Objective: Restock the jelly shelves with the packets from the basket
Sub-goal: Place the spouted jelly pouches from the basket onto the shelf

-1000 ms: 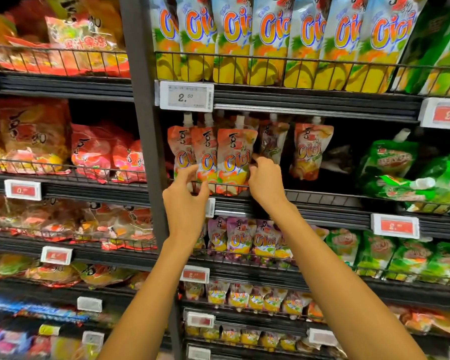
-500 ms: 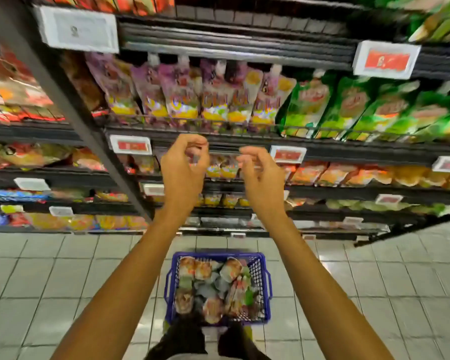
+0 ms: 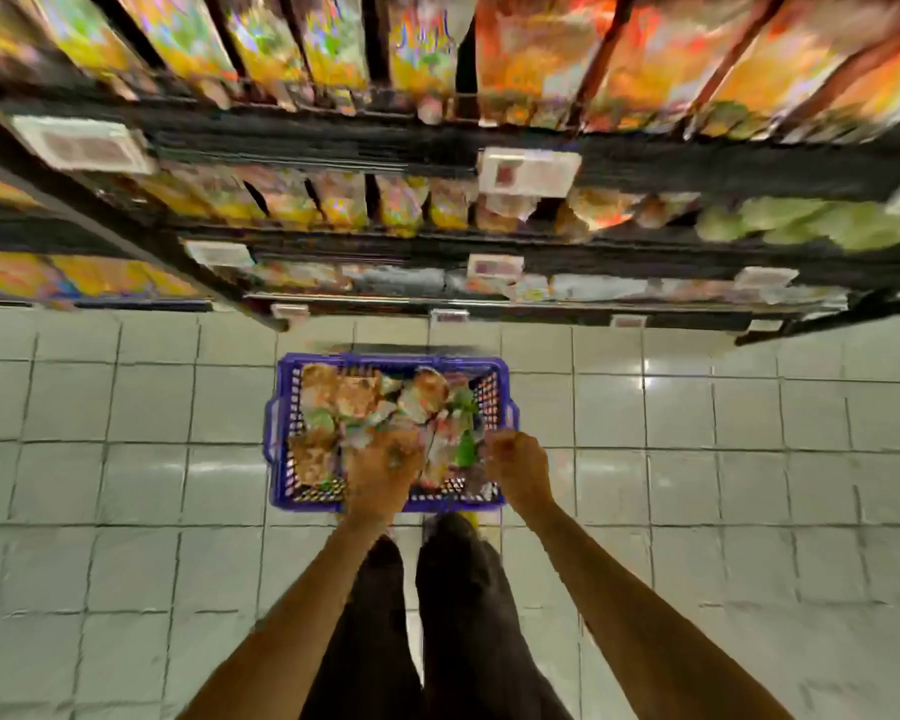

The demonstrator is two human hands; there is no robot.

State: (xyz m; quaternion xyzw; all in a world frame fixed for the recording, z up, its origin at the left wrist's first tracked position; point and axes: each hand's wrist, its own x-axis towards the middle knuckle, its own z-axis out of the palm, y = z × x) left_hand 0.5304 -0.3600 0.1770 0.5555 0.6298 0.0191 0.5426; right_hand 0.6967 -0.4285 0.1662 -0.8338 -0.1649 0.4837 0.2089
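Both your arms reach down — left hand [image 3: 380,467] blurred, its grip unclear; right hand [image 3: 518,462] just beside it, fingers curled.

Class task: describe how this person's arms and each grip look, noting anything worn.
The left forearm and right forearm are bare, no sleeve in view. The left grip and right grip are bare hands: no gloves, no watch or bracelet showing. Blur hides any ring. Dark trousers show below.

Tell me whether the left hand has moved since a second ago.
Yes. The left hand has dropped from the shelves down onto the packets in the blue basket.
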